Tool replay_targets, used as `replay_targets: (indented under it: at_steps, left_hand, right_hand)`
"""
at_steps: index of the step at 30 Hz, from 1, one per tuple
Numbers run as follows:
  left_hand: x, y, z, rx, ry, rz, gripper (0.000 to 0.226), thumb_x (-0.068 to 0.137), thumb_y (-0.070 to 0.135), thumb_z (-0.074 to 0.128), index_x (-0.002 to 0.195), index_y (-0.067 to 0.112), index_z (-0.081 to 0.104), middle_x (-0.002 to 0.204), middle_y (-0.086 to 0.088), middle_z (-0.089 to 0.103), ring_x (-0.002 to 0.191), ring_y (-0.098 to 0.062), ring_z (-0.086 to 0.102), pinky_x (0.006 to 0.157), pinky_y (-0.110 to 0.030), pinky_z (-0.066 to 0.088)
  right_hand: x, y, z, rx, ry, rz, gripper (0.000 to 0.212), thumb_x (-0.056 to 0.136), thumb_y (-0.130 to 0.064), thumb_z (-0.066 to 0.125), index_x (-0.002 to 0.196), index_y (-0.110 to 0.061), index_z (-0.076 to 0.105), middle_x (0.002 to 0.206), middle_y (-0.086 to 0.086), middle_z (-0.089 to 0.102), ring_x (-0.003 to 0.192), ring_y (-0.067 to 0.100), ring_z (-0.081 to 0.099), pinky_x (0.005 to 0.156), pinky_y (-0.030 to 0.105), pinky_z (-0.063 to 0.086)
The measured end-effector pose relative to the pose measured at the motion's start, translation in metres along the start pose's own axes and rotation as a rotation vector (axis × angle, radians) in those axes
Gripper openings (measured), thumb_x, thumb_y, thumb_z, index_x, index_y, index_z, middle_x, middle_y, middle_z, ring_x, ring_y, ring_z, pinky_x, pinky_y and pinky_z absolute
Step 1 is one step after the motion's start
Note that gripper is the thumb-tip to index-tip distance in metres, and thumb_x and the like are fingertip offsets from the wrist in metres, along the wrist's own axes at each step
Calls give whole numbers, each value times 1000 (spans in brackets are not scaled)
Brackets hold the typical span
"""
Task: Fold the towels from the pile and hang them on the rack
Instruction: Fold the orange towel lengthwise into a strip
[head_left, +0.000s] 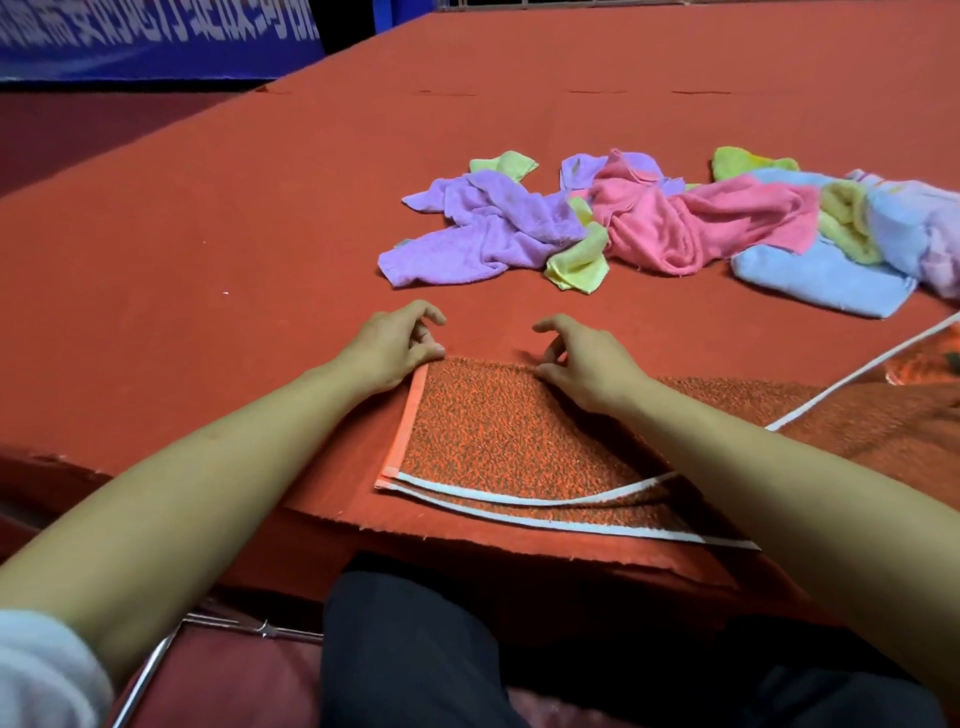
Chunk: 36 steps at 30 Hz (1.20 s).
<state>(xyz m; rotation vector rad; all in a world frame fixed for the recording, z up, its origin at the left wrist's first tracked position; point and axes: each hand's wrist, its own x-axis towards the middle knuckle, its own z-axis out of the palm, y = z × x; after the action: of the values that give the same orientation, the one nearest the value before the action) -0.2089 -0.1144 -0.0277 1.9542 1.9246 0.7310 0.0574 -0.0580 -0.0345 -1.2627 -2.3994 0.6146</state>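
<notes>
Bare forearms fill the frame's centre; a white sleeve (39, 670) bunches at lower left, dark trousers (415, 649) along the bottom.

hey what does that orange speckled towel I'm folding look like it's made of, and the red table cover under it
The orange speckled towel looks like looped terry cloth, matte and nubbly, with smooth woven white and orange edge bands. The red table cover looks like felt or thin carpet: flat, matte, with a frayed cut front edge. Neither fiber can be confirmed by sight.
</notes>
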Motion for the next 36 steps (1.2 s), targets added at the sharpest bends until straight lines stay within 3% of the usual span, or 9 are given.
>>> replay_targets:
  at_steps: [4, 8, 15, 19, 22, 25, 29, 33, 36]
  left_hand:
    - [-1, 5, 1, 144, 21, 61, 29, 86, 27, 74, 112, 21, 63, 91, 13, 63, 86, -14, 57, 80, -25, 39]
    - [11, 60, 13, 46, 106, 175, 25, 87, 22, 72, 110, 18, 64, 93, 12, 63, 81, -13, 57, 78, -25, 41]
    - [51, 225, 109, -239, -149, 307, 22, 86, 19, 72, 106, 24, 63, 84, 10, 67, 82, -10, 66, 79, -23, 49]
    - [73, 297, 163, -240, -209, 286, 29, 86, 24, 72, 112, 19, 62, 92, 4, 69, 90, -14, 65, 84, -27, 48]
    - [89, 324, 192, -142, -263, 226, 42, 84, 37, 74, 118, 16, 60, 104, -1, 70, 97, -17, 65, 84, -27, 46]
    - [99, 337, 209, -92, -322, 174, 53, 79, 51, 74, 119, 20, 57, 96, 5, 67, 96, -17, 64, 88, -31, 48]
    - [106, 345, 223, -130, -376, 153, 52, 75, 38, 81, 116, 20, 56, 87, 7, 72, 78, -11, 65, 67, -25, 45]
    - [111, 355, 224, -183, -209, 215, 38, 79, 17, 73, 115, 16, 60, 70, 10, 65, 64, -5, 58, 63, -19, 43]
    - [117, 363, 213, -343, -128, 228, 34, 81, 18, 73, 112, 22, 59, 72, 9, 66, 71, -9, 60, 72, -26, 47]
  right_hand:
    - [-12, 12, -21, -18, 59, -65, 56, 83, -24, 70, 135, -26, 47, 98, -14, 61, 97, 24, 62, 90, 46, 48]
    - [-37, 47, -60, -24, 179, -62, 50, 85, -18, 69, 131, -24, 51, 91, -17, 60, 89, 21, 63, 85, 41, 50]
    - [-104, 159, -142, -87, 357, 159, 38, 87, -10, 65, 123, -18, 60, 92, -8, 66, 79, 9, 53, 80, 29, 43]
    - [-128, 226, -189, -239, 475, 283, 44, 80, -7, 59, 121, -22, 63, 109, 1, 69, 98, 29, 61, 89, 40, 48]
    - [-128, 258, -221, -506, 381, 307, 59, 78, -4, 57, 132, -27, 57, 129, 5, 60, 114, 37, 49, 94, 48, 45]
    - [-115, 274, -238, -596, 199, 335, 69, 80, -7, 54, 141, -36, 45, 141, -1, 52, 127, 32, 41, 100, 51, 37]
    - [-99, 281, -244, -639, 105, 330, 66, 84, -6, 48, 141, -37, 43, 123, -2, 64, 117, 29, 53, 92, 44, 35]
    - [-98, 280, -263, -550, 384, 288, 48, 89, -13, 52, 136, -26, 52, 111, 13, 68, 106, 37, 59, 87, 45, 43]
    - [-110, 274, -289, -307, 559, 272, 48, 84, -21, 57, 132, -24, 54, 105, 7, 72, 101, 34, 63, 86, 41, 47]
